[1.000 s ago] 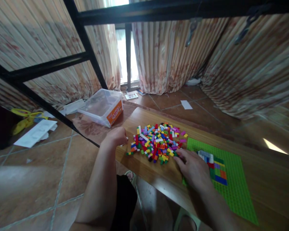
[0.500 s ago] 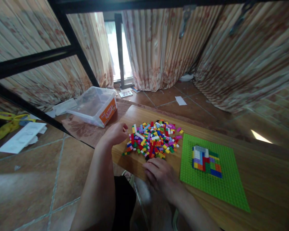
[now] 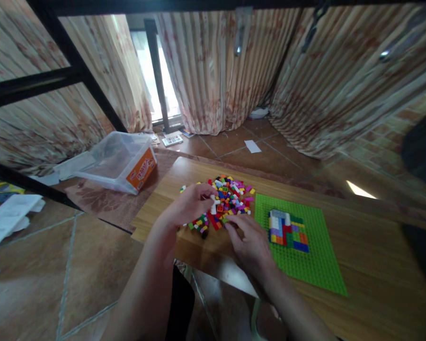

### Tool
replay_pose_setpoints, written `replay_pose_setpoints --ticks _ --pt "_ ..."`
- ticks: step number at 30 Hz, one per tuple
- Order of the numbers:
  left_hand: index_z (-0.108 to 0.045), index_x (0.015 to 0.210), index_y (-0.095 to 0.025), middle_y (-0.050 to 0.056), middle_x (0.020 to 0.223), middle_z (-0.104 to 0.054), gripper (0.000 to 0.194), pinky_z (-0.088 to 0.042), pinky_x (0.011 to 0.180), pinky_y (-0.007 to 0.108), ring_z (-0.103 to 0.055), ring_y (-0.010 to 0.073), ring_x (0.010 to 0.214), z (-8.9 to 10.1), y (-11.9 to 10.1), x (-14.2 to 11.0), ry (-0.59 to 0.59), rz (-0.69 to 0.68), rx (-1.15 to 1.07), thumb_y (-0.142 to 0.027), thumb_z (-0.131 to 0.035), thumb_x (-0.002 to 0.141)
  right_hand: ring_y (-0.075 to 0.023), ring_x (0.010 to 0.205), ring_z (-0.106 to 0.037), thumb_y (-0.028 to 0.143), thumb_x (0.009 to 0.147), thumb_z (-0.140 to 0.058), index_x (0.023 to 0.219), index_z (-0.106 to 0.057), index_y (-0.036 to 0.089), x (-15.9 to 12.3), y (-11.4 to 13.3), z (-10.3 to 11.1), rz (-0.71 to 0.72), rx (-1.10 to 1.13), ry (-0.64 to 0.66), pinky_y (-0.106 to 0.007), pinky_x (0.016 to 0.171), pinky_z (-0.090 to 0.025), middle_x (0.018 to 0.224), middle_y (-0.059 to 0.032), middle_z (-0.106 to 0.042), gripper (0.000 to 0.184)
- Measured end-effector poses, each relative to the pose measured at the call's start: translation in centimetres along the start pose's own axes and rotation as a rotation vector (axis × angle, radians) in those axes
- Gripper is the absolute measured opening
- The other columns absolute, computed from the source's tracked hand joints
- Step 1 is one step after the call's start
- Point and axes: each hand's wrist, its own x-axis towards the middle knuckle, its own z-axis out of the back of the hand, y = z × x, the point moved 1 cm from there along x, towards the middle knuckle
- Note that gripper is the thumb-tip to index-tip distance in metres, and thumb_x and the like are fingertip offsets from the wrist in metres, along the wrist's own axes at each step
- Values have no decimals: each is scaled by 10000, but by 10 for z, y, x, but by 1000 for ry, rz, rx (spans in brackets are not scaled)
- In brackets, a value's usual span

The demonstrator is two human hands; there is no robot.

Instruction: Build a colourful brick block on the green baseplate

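My left hand (image 3: pixel 194 204) is over the left part of a pile of small coloured toy bricks (image 3: pixel 230 201). Its fingers and thumb curl together beside some white bricks; whether one of these is in the pinch I cannot make out. My right hand (image 3: pixel 250 237) reaches to the near edge of the pile, thumb and fingers apart, with nothing visible in it. To its right lies a green baseplate (image 3: pixel 323 255) with a flat block of joined bricks (image 3: pixel 287 232) in several colours on it. The left hand hides part of the pile.
The wooden table (image 3: pixel 372 255) carries the bricks and baseplate. A clear plastic box (image 3: pixel 117 158) with an orange label stands on a mat beyond its left end. White packaging (image 3: pixel 12 218) lies on the tiled floor. A dark metal frame (image 3: pixel 92 94) crosses before curtains.
My left hand has moved right, from beside the pile to over it. My right hand has moved from the table's front edge up to the bricks. The view has shifted right.
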Motion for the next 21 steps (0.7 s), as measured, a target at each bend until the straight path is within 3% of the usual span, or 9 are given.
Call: replay_pose_setpoints --ticks 5,9,17,21 --pt "-618 760 -150 -12 618 -619 102 -423 523 198 -550 98 559 -22 -11 7 117 80 -170 -246 -595 785 -209 851 -642 317 844 -635 1097 -632 220 1 5 7 -121 79 -101 -349 787 -510 942 -56 -697 271" --pt "-623 797 -152 -6 624 -635 149 -458 528 211 -587 111 566 -29 -11 10 180 139 -180 -302 -625 792 -199 819 -645 282 868 -600 1029 -650 214 2 0 14 -183 64 -134 -335 770 -504 900 -49 -699 182" --pt "-621 801 -143 -8 637 -634 215 -460 535 199 -587 96 565 -43 -19 13 238 124 -207 -356 -642 810 -192 832 -650 288 943 -515 983 -700 227 -2 -12 27 -60 -41 -127 -326 790 -490 906 -57 -726 199" --pt "-621 822 -134 -7 674 -615 246 -460 573 203 -571 89 599 -50 -23 15 260 82 -222 -380 -621 828 -188 833 -647 310 944 -516 970 -705 223 -1 -25 54 -107 -45 -141 -320 776 -493 893 -53 -721 209"
